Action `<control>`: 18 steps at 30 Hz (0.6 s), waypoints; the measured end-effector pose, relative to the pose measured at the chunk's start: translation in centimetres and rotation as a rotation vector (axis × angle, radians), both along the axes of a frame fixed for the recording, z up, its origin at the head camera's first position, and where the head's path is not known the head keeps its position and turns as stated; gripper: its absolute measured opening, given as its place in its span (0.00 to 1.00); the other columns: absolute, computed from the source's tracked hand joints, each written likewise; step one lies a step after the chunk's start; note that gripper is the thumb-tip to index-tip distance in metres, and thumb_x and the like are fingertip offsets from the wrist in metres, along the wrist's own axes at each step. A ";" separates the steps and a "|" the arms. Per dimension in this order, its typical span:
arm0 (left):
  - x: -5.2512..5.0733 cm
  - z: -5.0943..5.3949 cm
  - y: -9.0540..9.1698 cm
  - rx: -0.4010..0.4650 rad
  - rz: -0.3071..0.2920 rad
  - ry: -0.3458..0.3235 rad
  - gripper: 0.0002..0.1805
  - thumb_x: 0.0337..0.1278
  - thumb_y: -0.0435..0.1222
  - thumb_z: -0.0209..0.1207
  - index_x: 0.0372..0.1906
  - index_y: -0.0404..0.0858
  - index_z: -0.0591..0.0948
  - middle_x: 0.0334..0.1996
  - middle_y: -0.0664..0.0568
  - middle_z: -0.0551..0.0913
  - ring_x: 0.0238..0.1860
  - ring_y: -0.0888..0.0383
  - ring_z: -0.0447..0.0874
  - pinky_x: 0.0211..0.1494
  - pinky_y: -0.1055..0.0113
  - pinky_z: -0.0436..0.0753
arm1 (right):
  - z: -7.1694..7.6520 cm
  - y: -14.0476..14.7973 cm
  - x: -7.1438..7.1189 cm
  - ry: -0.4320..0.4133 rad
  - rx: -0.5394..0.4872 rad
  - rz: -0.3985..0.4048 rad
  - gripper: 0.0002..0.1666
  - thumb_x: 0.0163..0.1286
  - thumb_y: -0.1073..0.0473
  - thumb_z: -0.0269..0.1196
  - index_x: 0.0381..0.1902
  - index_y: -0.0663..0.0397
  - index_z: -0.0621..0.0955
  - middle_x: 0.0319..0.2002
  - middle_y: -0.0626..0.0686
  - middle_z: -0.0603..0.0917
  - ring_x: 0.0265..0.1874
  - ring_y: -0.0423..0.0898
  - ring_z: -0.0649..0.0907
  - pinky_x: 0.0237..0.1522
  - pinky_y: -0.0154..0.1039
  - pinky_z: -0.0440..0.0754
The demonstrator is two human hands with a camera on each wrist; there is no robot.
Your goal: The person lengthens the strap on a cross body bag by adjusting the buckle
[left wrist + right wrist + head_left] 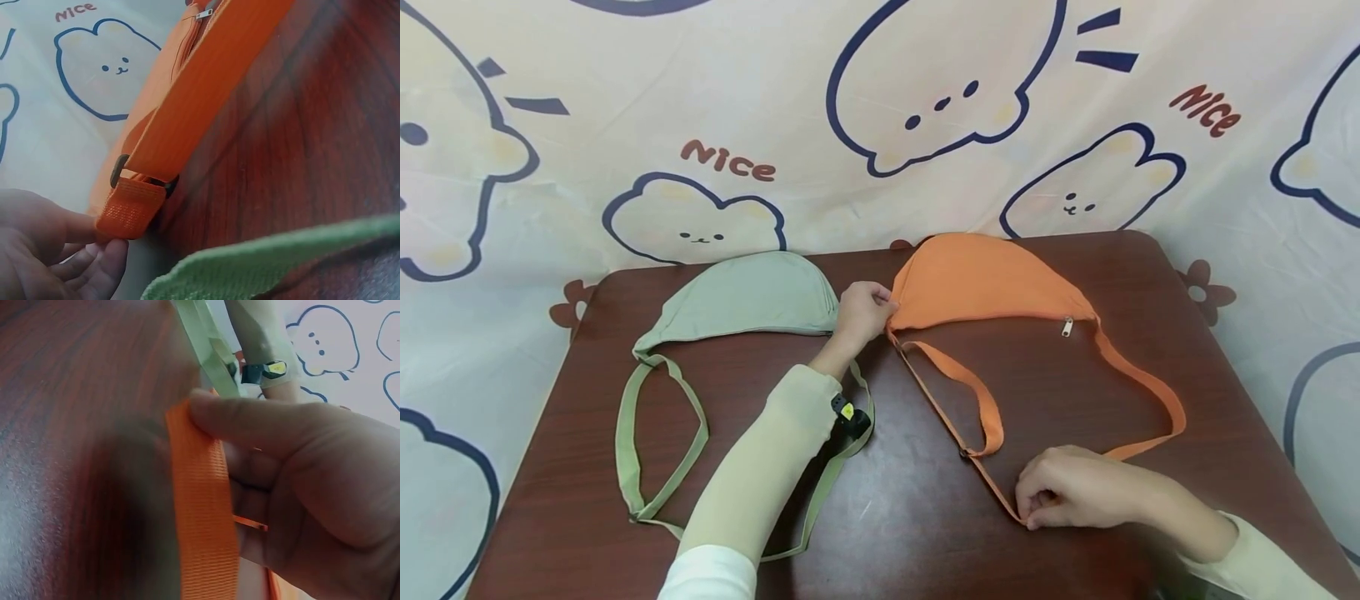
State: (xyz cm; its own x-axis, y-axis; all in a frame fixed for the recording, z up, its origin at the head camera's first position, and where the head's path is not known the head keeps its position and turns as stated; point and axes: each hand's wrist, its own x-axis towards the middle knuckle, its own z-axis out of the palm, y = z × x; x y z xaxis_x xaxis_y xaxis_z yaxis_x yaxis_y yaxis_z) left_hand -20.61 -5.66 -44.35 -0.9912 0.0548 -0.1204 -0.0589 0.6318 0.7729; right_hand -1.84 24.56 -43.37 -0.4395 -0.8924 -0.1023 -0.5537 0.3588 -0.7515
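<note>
An orange waist bag (985,279) lies at the back of the table, right of centre, its metal zip pull (1067,327) at the front. My left hand (861,312) pinches the bag's left end, where the left wrist view shows thumb and fingers at the orange webbing end (132,209) beside a dark buckle (120,170). Nearer the front, my right hand (1075,492) holds the orange strap (203,512) between thumb and fingers. The strap runs fairly straight between both hands, with a looped part (981,400) beside it. The right fingertips are partly hidden.
A pale green waist bag (752,296) lies to the left, its green strap (628,442) looped towards the front and passing under the left forearm. Behind the brown table (1157,333) hangs a cartoon-printed cloth (820,208).
</note>
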 end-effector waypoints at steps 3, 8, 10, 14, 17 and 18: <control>-0.1 0.0 0.0 -0.005 0.009 -0.004 0.07 0.65 0.35 0.66 0.42 0.34 0.87 0.35 0.45 0.87 0.28 0.54 0.84 0.29 0.67 0.81 | 0.3 0.4 0.3 -0.059 0.019 0.042 0.08 0.68 0.54 0.70 0.30 0.32 0.83 0.27 0.29 0.76 0.24 0.23 0.69 0.25 0.23 0.71; -0.1 0.0 0.0 0.004 0.012 0.001 0.07 0.65 0.33 0.66 0.42 0.33 0.87 0.36 0.44 0.87 0.29 0.53 0.86 0.30 0.66 0.83 | 0.6 1.0 0.7 -0.172 0.061 0.080 0.08 0.65 0.56 0.71 0.28 0.36 0.85 0.21 0.30 0.77 0.20 0.21 0.69 0.20 0.23 0.72; -0.2 0.1 0.0 0.024 0.016 -0.001 0.07 0.65 0.33 0.66 0.42 0.32 0.87 0.36 0.43 0.87 0.29 0.53 0.87 0.31 0.65 0.85 | 0.7 1.2 0.8 -0.206 0.067 0.081 0.08 0.64 0.57 0.72 0.27 0.37 0.85 0.20 0.32 0.77 0.19 0.21 0.69 0.19 0.24 0.72; -0.3 0.1 -0.1 0.055 0.030 -0.006 0.06 0.65 0.32 0.66 0.42 0.32 0.87 0.34 0.43 0.87 0.27 0.53 0.87 0.30 0.65 0.85 | 0.6 1.0 0.8 -0.238 0.084 0.086 0.09 0.62 0.59 0.73 0.26 0.39 0.85 0.19 0.33 0.77 0.18 0.21 0.68 0.19 0.24 0.72; -0.3 0.0 -0.2 0.044 0.022 0.002 0.07 0.65 0.33 0.66 0.42 0.32 0.87 0.33 0.44 0.86 0.26 0.54 0.85 0.29 0.66 0.84 | 0.5 0.7 0.7 -0.203 0.083 0.066 0.09 0.64 0.60 0.72 0.27 0.38 0.85 0.21 0.32 0.77 0.19 0.22 0.69 0.19 0.25 0.72; -0.4 0.0 -0.3 0.036 0.017 0.009 0.07 0.66 0.33 0.66 0.42 0.33 0.87 0.33 0.44 0.86 0.26 0.54 0.85 0.29 0.67 0.83 | 0.4 0.6 0.6 -0.168 0.076 0.051 0.10 0.65 0.60 0.71 0.27 0.38 0.85 0.22 0.31 0.77 0.20 0.23 0.69 0.20 0.25 0.72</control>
State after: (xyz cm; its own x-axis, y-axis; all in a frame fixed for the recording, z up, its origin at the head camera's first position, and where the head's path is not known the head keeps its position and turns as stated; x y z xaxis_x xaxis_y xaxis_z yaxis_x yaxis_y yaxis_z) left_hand -20.97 -5.96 -44.39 -0.9930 0.0424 -0.1098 -0.0622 0.6029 0.7954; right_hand -1.20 25.13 -42.95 -0.3649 -0.8999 -0.2386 -0.4414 0.3929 -0.8067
